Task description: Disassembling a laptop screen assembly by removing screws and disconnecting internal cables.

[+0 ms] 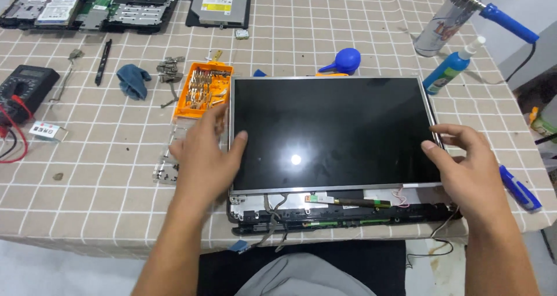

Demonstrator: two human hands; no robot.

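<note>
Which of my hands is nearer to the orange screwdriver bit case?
Left. The left hand lies just below the orange bit case, at the screen panel's left edge; the right hand is across the panel.

A large rectangular black screen panel (pixel 333 131) lies flat at near centre. A white-and-yellow label (pixel 219 0) covers the grey optical drive at far centre. A white-labelled hard drive (pixel 57 9) sits far left.

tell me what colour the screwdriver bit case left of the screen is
Orange bit case, clearest in the head view.
</note>
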